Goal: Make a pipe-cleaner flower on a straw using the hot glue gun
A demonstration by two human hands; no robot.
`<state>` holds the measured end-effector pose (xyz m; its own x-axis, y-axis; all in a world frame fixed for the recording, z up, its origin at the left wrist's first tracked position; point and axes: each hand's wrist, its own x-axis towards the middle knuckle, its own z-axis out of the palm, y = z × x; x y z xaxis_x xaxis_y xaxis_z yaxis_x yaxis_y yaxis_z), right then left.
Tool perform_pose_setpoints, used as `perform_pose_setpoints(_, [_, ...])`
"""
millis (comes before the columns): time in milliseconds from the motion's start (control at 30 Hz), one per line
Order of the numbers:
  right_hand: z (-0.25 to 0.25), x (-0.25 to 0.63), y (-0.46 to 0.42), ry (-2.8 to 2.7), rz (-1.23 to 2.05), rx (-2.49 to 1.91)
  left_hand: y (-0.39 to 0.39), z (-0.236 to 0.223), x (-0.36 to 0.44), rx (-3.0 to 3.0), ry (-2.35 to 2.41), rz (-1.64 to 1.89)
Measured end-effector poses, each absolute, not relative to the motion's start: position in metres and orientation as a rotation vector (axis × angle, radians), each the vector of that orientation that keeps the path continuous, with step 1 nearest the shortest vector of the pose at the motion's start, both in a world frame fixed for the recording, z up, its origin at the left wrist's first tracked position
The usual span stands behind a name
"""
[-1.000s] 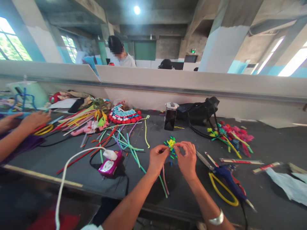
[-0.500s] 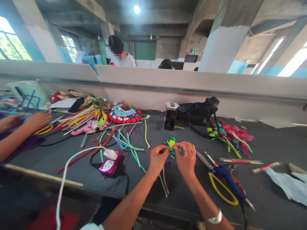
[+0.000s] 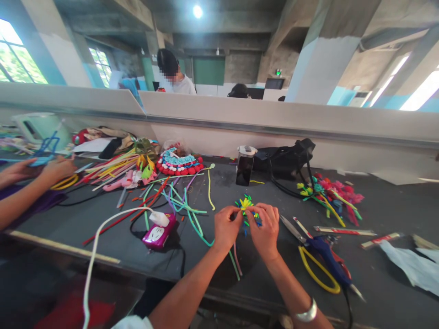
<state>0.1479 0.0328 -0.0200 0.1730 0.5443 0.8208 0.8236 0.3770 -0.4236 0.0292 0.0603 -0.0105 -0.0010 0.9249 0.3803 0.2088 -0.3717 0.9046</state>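
Note:
A small flower of fuzzy craft stems (image 3: 245, 204), yellow in the middle with green and blue tips around it, is held up over the dark table. My left hand (image 3: 227, 228) pinches it from the left with thumb and index finger. From the other side my right hand (image 3: 265, 227) pinches it too, its fingertips close to the left ones. The fingers hide the flower's underside. Beneath my hands lie loose green and pink stems (image 3: 236, 260). To the right of my right hand rest scissors with yellow handles (image 3: 318, 272) and a blue glue gun (image 3: 324, 256).
A purple power strip (image 3: 158, 232) with a white plug and cable sits left. Several loose stems (image 3: 187, 208) lie behind it. A phone (image 3: 244, 171) leans on a cup near a black bag (image 3: 284, 160). Finished-looking flowers (image 3: 338, 194) lie right. A co-worker's hands (image 3: 56, 169) work far left.
My hands stay almost in place, with the fingers of my right hand shifting slightly on the flower. The co-worker's hands at the left have moved a little.

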Motion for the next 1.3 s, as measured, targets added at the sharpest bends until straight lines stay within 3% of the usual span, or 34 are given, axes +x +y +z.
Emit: perform_pose_setpoints(1300, [-0.0250,0.1537,0.0368,-1.444,-0.323,-1.354,0.0621,-0.0104,0.0307,1.447,1.097,1.313])
